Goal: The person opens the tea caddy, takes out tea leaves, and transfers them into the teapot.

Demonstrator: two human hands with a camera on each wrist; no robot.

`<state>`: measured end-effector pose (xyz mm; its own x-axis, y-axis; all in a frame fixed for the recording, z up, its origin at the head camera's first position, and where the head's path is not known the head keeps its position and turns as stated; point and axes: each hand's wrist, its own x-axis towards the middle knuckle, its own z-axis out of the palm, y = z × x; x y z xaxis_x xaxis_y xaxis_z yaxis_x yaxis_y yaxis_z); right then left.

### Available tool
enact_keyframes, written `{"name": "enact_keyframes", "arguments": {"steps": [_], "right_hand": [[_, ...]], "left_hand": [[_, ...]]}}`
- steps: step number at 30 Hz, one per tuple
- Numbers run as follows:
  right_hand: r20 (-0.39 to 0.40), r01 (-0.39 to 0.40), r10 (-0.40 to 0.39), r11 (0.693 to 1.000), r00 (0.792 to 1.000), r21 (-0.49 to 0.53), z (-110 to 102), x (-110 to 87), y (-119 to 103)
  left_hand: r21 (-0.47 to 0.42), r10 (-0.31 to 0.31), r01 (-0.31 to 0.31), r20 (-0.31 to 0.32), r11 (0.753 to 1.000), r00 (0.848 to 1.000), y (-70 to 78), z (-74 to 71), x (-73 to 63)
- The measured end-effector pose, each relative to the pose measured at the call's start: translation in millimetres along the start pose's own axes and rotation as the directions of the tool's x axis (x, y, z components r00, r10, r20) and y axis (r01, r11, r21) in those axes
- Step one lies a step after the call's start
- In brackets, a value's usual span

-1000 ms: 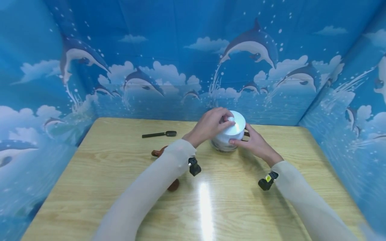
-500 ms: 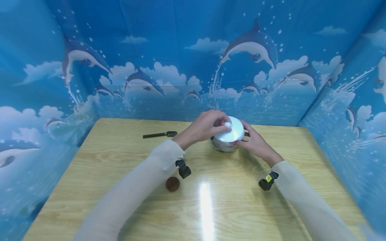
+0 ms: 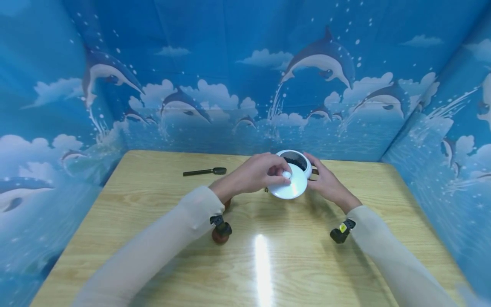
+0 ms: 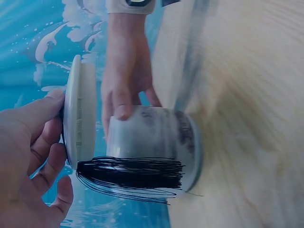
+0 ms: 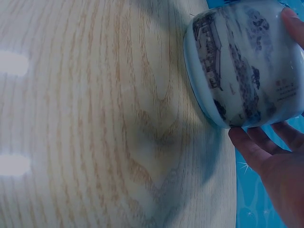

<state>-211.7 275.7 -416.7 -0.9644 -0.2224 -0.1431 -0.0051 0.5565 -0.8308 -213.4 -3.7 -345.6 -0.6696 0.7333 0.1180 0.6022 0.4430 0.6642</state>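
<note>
Left hand: fingers pinching the white lid by its knob
Right hand: fingers grasping the side of the patterned jar
Lid: held off the jar
Jar: on the worktop, dark contents showing
Black tassel: beside lid and jar

Lid: white, smooth, glossy, glazed-ceramic look with bright highlights. Jar: same glazed ceramic look, printed decor, soft sheen. Tassel: fine black thread, loose strands. Table: wood grain, polished top (strong glare streak on the near side). Backdrop at far side: printed cloth, smooth, faint creases. Sleeves: matt cloth. Spoon, far left: dark, plastic or metal, can't tell.
</note>
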Motion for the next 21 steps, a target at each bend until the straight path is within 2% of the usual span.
{"name": "enact_keyframes", "arguments": {"steps": [7, 16, 21], "right_hand": [[-0.006, 0.023, -0.023, 1.0, 1.0, 0.02, 0.9, -1.9, 1.6], [-0.002, 0.019, -0.019, 1.0, 1.0, 0.019, -0.7, -4.6, -0.2], [-0.003, 0.008, -0.008, 1.0, 1.0, 0.027, -0.9, -4.4, -0.2]], "left_hand": [[-0.01, 0.019, -0.019, 0.069, 1.0, 0.997, -12.3, 13.7, -10.5], [-0.024, -0.005, 0.008, 0.149, 1.0, 0.989, -27.1, 33.7, -22.9], [-0.028, 0.002, 0.004, 0.182, 1.0, 0.983, -34.3, 45.0, -27.4]]}}
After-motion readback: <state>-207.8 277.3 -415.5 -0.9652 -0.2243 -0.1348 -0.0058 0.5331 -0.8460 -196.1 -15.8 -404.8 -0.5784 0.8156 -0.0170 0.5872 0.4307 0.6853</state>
